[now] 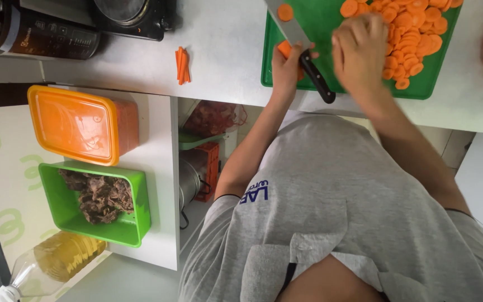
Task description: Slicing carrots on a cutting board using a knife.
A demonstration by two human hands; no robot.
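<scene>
The left hand (288,68) is curling its fingers at the spot where the blade meets the handle of a big knife with a black handle (315,75). A chunk of orange carrot (284,49) is touching this hand. I cannot tell which of the two it is gripping. The right hand (359,49) is looking blurry, with fingers bending down onto a pile of round orange carrot slices (415,33); I cannot tell if it is pinching any. All are lying on a green plastic cutting board (320,22) on the white tabletop (225,50). Thin carrot sticks (182,65) are lying well apart, to the left.
</scene>
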